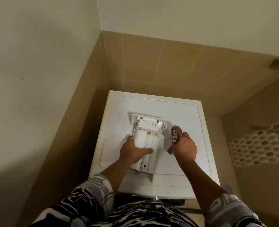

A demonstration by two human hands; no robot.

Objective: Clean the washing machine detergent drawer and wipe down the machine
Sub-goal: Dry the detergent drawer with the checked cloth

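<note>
A big white washing machine stands in a tan tiled corner. On its flat top lies the long white plastic detergent drawer. The left hand grips the drawer's side, thumb across it. The right hand, just beside the drawer, is closed around a small brown-and-white spotted cloth.

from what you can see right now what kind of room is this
Probably a bathroom or laundry corner at home: a white washing machine stands against tan tiled walls, and a mosaic tile strip runs along the right wall.
</note>
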